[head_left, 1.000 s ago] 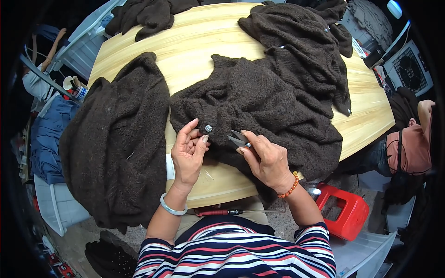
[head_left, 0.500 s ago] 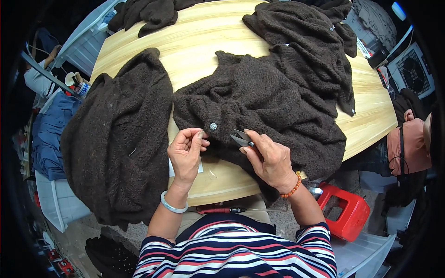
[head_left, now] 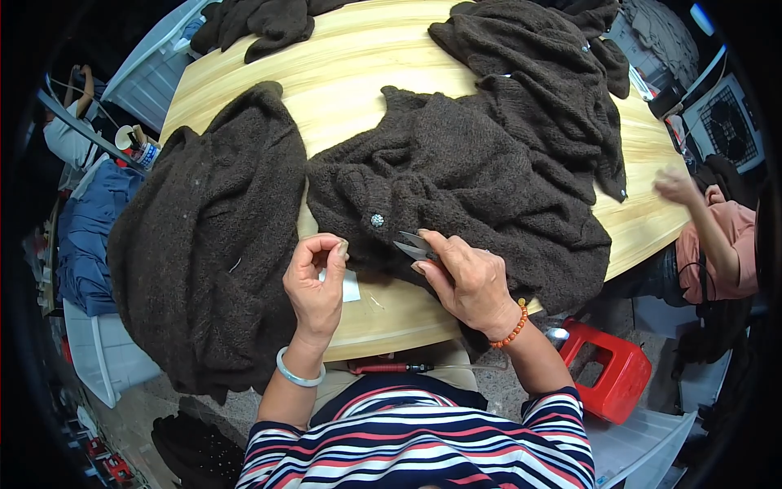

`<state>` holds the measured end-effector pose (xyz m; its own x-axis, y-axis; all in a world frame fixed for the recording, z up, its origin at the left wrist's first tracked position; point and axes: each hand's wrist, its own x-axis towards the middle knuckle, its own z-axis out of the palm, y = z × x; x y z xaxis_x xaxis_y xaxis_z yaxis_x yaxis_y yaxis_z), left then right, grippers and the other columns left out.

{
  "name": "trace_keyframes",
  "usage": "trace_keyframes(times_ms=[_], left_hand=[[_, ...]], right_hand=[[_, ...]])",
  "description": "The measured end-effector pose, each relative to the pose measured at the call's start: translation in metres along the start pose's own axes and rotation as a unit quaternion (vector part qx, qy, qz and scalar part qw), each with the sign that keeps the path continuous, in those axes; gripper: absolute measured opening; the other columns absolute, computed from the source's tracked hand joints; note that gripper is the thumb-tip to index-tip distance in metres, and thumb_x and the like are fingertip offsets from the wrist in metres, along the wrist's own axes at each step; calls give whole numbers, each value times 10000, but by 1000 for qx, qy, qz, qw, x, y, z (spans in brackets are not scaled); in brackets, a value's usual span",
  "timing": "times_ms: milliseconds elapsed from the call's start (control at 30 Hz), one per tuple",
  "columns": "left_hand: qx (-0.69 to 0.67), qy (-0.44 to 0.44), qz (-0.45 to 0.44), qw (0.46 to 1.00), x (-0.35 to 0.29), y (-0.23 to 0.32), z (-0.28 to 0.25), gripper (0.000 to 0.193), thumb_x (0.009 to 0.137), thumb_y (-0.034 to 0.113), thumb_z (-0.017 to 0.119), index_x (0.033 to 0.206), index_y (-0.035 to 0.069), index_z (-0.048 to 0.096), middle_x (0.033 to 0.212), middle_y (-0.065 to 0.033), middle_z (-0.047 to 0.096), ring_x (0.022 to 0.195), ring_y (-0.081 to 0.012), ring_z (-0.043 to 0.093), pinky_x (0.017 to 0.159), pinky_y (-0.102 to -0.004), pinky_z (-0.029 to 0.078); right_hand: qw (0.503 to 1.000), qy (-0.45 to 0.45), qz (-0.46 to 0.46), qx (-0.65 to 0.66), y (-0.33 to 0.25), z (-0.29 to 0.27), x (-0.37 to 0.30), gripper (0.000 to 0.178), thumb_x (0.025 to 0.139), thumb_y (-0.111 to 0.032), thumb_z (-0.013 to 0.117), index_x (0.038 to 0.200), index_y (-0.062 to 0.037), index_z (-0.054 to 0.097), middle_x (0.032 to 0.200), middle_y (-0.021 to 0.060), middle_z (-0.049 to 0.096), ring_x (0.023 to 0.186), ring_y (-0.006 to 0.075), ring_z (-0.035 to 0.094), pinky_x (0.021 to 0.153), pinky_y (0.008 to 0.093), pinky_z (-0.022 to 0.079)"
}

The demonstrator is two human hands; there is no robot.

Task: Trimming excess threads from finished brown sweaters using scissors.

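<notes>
In my right hand (head_left: pixel 468 281) is a pair of thread snips (head_left: pixel 411 247), their two pointed blades apart and aimed left, just over the near edge of a dark brown knitted garment (head_left: pixel 464 171). A round, sparkling button (head_left: pixel 377 220) sits on that garment's gathered left part, beyond my hands. My left hand (head_left: pixel 316 285) is raised to the left of the snips, thumb and forefinger pinched together. Whatever lies in the pinch is too small to make out. Below and beside it, a small white piece of paper (head_left: pixel 350 287) lies on the table.
Another dark brown knit (head_left: pixel 212 244) covers the left of the wooden table (head_left: pixel 350 65). More brown knits (head_left: pixel 538 90) lie at the far right. A co-worker's hand (head_left: pixel 676 186) reaches over the right edge. A red stool (head_left: pixel 607 375) stands below right; plastic crates (head_left: pixel 106 350) flank the table.
My left hand has drawn back left and slightly down, away from the button, uncovering more paper. The snips have shifted slightly left. At the right, a co-worker's hand has come up over the table edge.
</notes>
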<state>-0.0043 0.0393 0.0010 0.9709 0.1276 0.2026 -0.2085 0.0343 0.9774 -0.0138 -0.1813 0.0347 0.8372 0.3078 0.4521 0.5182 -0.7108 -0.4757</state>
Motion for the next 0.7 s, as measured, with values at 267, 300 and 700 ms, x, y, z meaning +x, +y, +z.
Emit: trace_keyframes(times_ms=[267,300,700], left_hand=[[237,-36,87,967,19,1,11,328,810,-32,685,1128,16,619,1050,-77,566,722,-113,549,610,-223,496],[260,-39,103,959,20,2,12,320,811,-28,686,1121,24,625,1047,-76,567,716,-118,549,605,-227,495],[258,-44,148,954,21,15,8,90,840,-47,638,917,-6,615,893,-92,606,687,-161,601,593,-257,497]], right_hand=[[1000,-19,8,-13,-1,-1,1,399,864,-204,691,1202,-24,579,752,84,591,597,250,621,533,349,500],[1000,-19,8,-14,-1,-1,2,399,864,-204,691,1202,-24,579,752,84,591,597,250,621,533,349,500],[1000,0,-20,-13,-3,6,11,428,838,-179,713,1214,-33,569,736,73,562,583,227,586,519,336,461]])
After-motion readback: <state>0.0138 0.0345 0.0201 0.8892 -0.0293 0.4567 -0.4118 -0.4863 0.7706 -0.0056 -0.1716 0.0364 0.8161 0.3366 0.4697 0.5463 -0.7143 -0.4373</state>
